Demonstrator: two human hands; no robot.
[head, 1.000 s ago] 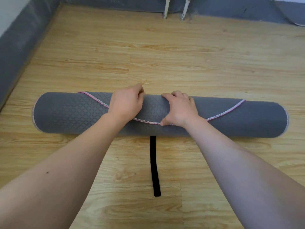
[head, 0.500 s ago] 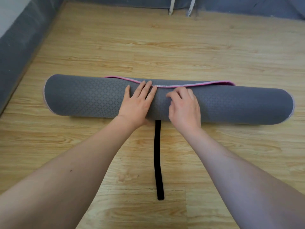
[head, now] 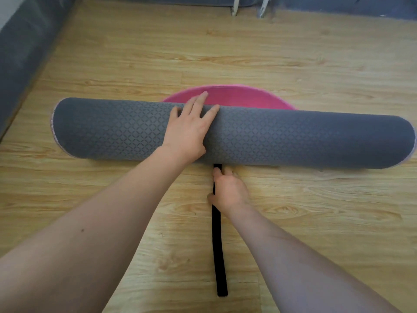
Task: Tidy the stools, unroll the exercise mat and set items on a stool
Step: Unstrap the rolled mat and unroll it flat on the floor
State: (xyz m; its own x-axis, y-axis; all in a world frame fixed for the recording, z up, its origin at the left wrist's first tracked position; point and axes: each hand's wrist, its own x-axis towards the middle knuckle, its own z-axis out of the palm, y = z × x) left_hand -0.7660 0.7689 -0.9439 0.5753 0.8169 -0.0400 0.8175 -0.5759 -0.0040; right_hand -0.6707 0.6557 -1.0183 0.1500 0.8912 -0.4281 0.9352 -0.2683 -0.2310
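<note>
Left hand [head: 188, 129] lies flat on the rolled mat [head: 293, 141], fingers straight and spread, fingertips reaching over the top of the roll. Right hand [head: 228, 190] rests on the floor [head: 293, 53] just in front of the roll, fingers curled round the black strap [head: 218, 256]. The grey mat lies crosswise on the wooden floor; a pink flap [head: 237, 98] of its inner side shows beyond the roll. The strap runs from under the roll toward the viewer. Two white legs [head: 235, 7] stand at the far wall.
</note>
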